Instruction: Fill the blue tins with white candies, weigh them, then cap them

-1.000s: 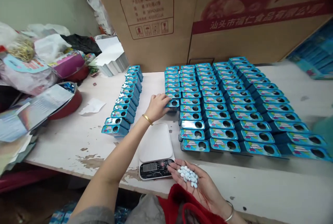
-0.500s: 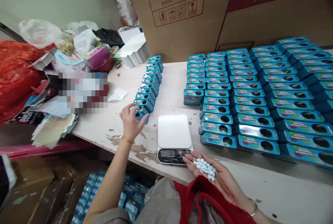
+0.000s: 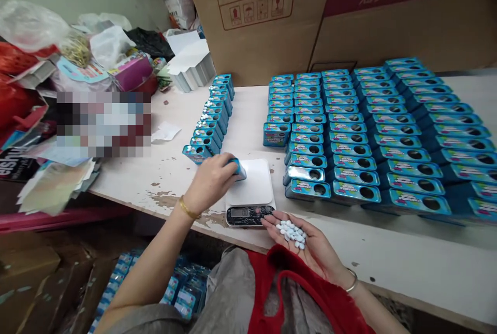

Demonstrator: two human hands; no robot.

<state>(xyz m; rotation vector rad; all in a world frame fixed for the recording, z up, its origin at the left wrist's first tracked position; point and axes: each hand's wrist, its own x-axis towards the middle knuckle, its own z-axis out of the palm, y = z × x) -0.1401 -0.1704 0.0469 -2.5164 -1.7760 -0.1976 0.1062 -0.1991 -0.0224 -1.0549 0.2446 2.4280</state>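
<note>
My left hand (image 3: 212, 181) is closed round a small blue tin (image 3: 237, 168) and holds it at the left edge of a white digital scale (image 3: 250, 189). My right hand (image 3: 301, 243) lies palm up near the table's front edge, cupping a heap of small pale blue candies (image 3: 291, 232) beside the scale's display. Left of the scale runs a single row of blue tins (image 3: 209, 116), some with candies on top. To the right stand several rows of blue tins (image 3: 368, 127) with round holes in their lids.
Large cardboard boxes (image 3: 295, 13) stand against the back of the white table (image 3: 388, 256). Bags, papers and packaging (image 3: 77, 64) pile up at the left. More blue packs (image 3: 182, 292) lie under the table. A red cloth (image 3: 295, 292) covers my lap.
My left hand went from the big block of tins to the left row, took a tin and brought it to the scale. The right hand stayed cupped with the candies.
</note>
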